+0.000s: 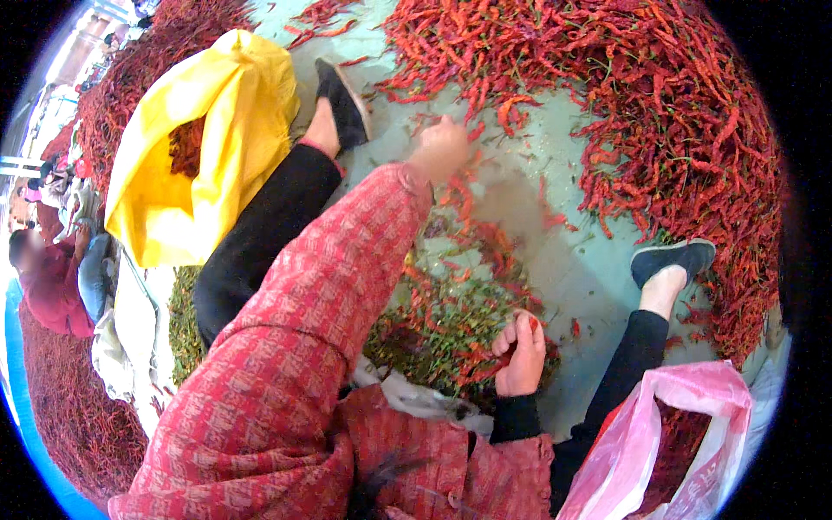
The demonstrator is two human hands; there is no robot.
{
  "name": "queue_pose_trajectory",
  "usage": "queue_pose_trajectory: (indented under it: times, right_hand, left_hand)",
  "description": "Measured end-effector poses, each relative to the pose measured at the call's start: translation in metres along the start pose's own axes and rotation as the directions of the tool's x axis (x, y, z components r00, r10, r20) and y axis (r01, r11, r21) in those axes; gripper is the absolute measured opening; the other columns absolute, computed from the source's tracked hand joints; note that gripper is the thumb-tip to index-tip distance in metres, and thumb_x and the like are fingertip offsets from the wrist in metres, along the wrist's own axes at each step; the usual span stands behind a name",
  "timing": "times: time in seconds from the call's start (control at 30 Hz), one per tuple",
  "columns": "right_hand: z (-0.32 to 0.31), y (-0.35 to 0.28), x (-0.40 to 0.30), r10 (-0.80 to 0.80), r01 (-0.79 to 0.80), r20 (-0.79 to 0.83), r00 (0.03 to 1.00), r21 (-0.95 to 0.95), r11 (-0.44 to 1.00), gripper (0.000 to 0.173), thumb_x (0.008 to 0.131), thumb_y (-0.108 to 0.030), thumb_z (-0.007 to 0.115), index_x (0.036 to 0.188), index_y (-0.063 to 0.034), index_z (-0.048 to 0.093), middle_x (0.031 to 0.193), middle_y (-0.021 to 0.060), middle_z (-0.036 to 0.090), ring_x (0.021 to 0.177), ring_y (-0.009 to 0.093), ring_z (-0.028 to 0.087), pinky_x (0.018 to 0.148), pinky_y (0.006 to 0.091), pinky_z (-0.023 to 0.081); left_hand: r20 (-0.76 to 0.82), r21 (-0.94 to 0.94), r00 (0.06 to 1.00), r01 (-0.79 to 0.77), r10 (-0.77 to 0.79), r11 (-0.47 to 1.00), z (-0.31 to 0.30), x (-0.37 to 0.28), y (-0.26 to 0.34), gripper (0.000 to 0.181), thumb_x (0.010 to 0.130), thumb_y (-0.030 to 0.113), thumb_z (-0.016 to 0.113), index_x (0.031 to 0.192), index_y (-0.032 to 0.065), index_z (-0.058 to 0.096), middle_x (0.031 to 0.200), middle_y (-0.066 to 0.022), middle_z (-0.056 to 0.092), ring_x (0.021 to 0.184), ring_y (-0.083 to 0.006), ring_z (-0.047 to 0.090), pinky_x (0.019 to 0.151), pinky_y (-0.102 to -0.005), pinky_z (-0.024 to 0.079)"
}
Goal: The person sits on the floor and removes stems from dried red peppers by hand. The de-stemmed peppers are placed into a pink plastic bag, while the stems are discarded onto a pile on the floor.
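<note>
My left hand (445,146), in motion blur, reaches out over the pale floor near the edge of a big heap of red chili peppers (650,117). Its fingers look curled, but whether anything is in them cannot be made out. Closer to my body, my right hand (522,357) is curled with a bit of red chili pepper (534,323) showing at its fingertips. Beside it, more red peppers (474,367) lie against the hand. Below both hands spreads a pile of green stems and leafy scraps (435,312) mixed with red pieces.
A yellow woven sack (162,221) with peppers inside stands by my left leg. At lower right is a pink-and-white sack (630,455) holding peppers. My shoes (344,104) flank the work area. Another person (55,286) sits at far left near more pepper heaps (71,390).
</note>
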State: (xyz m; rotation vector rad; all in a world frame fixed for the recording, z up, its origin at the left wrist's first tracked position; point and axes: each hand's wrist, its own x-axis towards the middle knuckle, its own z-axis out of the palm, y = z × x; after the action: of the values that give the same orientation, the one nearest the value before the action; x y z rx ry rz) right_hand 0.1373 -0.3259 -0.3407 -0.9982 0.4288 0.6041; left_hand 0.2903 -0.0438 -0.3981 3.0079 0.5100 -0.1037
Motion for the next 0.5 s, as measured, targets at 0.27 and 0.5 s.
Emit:
queue_pose_trajectory:
  times: [0.27, 0.5]
  right_hand:
    - [-0.001, -0.005, 0.011, -0.188, 0.189, -0.156, 0.97, -0.007, 0.982, 0.027, 0.087, -0.024, 0.043, 0.102, -0.0019, 0.047, 0.091, 0.0071, 0.056, 0.079, 0.014, 0.053, 0.066, 0.0251, 0.043]
    - [-0.012, 0.002, 0.005, -0.218, 0.22, -0.027, 0.976, 0.093, 0.971, 0.021, 0.088, -0.021, 0.041, 0.096, -0.0032, 0.048, 0.088, 0.0056, 0.055, 0.082, 0.014, 0.051, 0.076, 0.0269, 0.041]
  left_hand:
    - [0.017, -0.341, 0.92, -0.363, 0.392, 0.867, -0.043, -0.12, 0.064, 0.02, 0.075, 0.027, 0.053, 0.082, 0.0085, 0.053, 0.078, -0.0087, 0.053, 0.072, -0.0281, 0.056, 0.058, -0.0389, 0.046]
    - [-0.032, -0.518, 0.836, -0.483, 0.548, 0.706, -0.041, -0.22, 0.088, 0.016, 0.077, 0.022, 0.051, 0.083, 0.0072, 0.052, 0.077, -0.0087, 0.053, 0.069, -0.0284, 0.055, 0.058, -0.0363, 0.046]
